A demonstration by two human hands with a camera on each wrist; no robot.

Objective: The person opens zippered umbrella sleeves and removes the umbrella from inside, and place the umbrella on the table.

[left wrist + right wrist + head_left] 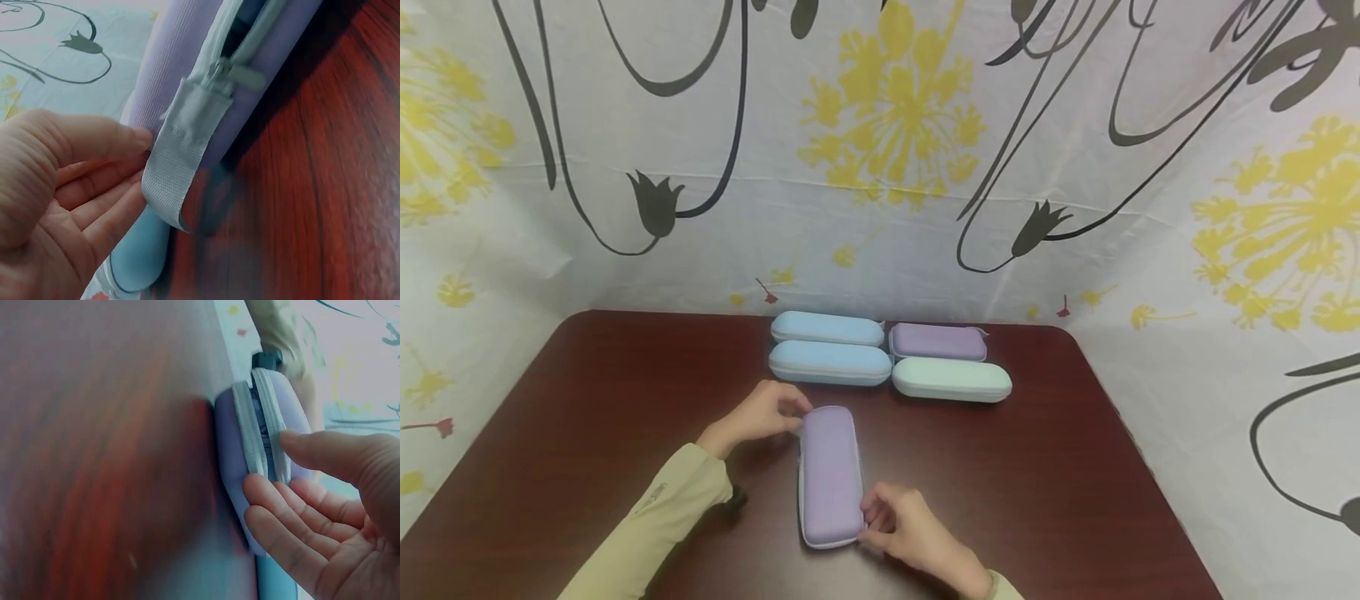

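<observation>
A purple zip case (832,477) lies lengthwise on the table between both hands. My left hand (765,412) pinches its far left corner; in the left wrist view the thumb and fingers are at a grey fabric tab (187,122). Beside that tab sits the zip pull (245,77), and the zip is parted there. At the near right corner, my right hand (913,529) holds the case's edge between thumb and curled fingers. The right wrist view shows the parted zip (262,425) with a dark inside; the contents cannot be made out.
Behind the case lie two light blue cases (827,327), another purple case (937,342) and a mint green case (952,379), grouped close together. The dark red-brown table (1045,492) meets a flower-patterned cloth (880,250) at its back edge.
</observation>
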